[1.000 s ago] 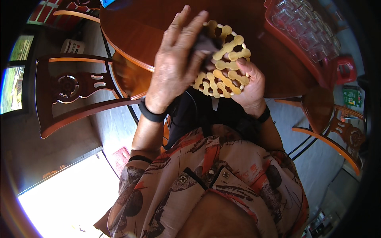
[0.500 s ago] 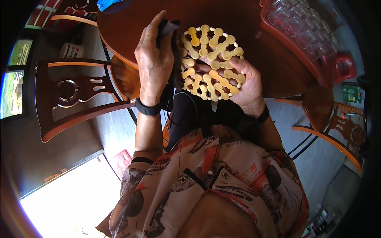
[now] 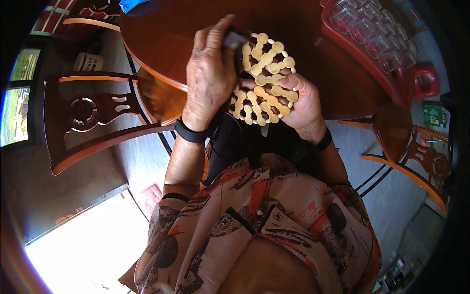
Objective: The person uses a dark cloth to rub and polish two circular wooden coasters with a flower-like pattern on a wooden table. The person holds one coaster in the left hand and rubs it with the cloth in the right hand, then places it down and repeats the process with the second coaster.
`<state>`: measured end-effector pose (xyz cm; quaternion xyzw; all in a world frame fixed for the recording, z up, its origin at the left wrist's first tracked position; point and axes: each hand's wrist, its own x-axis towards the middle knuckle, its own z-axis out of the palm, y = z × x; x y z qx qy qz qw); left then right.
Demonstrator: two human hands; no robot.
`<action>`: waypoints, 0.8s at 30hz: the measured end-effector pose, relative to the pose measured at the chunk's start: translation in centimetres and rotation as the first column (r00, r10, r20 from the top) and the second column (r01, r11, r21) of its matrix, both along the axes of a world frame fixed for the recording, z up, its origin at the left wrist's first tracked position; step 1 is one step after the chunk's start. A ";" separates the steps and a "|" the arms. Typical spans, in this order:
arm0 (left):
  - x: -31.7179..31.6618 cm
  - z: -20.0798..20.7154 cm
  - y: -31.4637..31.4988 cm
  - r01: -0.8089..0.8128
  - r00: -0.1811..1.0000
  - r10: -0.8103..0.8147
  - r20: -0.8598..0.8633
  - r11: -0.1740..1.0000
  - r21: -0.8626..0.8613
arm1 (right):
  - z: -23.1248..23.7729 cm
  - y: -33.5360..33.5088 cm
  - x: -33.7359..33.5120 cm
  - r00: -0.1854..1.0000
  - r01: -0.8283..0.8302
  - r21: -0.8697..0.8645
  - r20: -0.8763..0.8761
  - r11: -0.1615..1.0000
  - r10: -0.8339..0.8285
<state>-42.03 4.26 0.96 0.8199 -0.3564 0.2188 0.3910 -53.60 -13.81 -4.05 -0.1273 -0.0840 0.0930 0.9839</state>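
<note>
Over the near edge of the table, my right hand (image 3: 304,100) holds up a round openwork wooden trivet (image 3: 267,61), made of pale knobbed pieces strung with small beads. Its thumb lies on the trivet's face and the fingers go behind it. My left hand (image 3: 210,73) is curled around a dark cloth (image 3: 236,40), which lies against the trivet's left side. Hand and cloth together cover that side. The cloth is partly blurred, and its lower part merges with the shadow.
A red tray (image 3: 338,49) of upturned clear glasses (image 3: 362,29) stands on the round wooden table (image 3: 166,29) at the far right. Something blue (image 3: 131,5) lies at its far left edge. Wooden chairs (image 3: 98,108) stand on both sides.
My left hand has moved right with the dark cloth, from beside the trivet to over its left part. My right hand and the trivet have hardly shifted.
</note>
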 end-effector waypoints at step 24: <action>-7.9 0.4 0.5 0.326 0.929 -0.353 0.108 0.922 0.211 | 0.6 -1.0 0.6 0.998 0.047 0.167 -0.053 0.985 -0.038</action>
